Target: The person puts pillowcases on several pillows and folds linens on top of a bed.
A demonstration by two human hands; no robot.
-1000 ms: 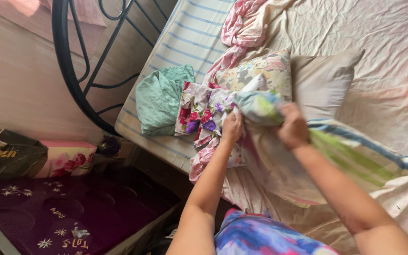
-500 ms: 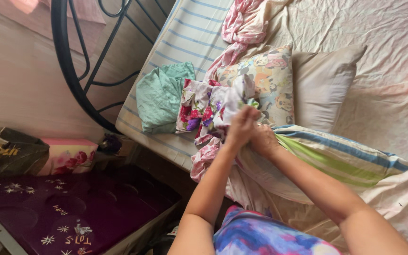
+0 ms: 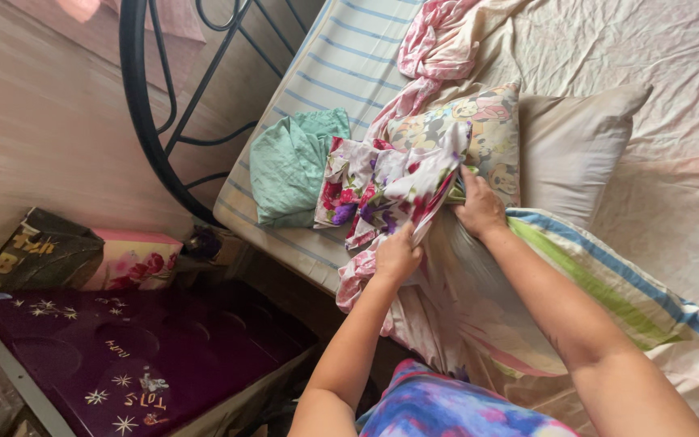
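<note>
Gripping a floral pillowcase [image 3: 382, 182], you have both hands closed on soft, crumpled cotton printed with red and purple flowers on white. Your left hand [image 3: 398, 255] is clenched on the lower hem of that cloth, near the bed's left edge, and your right hand [image 3: 479, 206] pinches the upper part where the fabric bunches into a peak. The pillowcase lies over the end of a long striped pillow [image 3: 608, 279], plump and rounded, with green, blue and cream bands running along its length; its end sits under your right hand, and the rest stretches toward the bed's lower right.

Just beyond your hands rests a cartoon-print pillow [image 3: 487, 133], squarish and pale yellow, touching a plain beige pillow [image 3: 576, 146] whose corner points upward to the right. A mint-green cloth [image 3: 293, 166] lies folded in a loose heap on the bare striped mattress [image 3: 349, 57] by the left edge, touching the floral fabric. A pink-patterned cloth [image 3: 438, 44] twists in a rope-like bundle toward the top edge. The wrinkled cream sheet [image 3: 649, 65] covers the rest of the bed. A curved black metal bed frame [image 3: 151, 121] stands against the wall.
</note>
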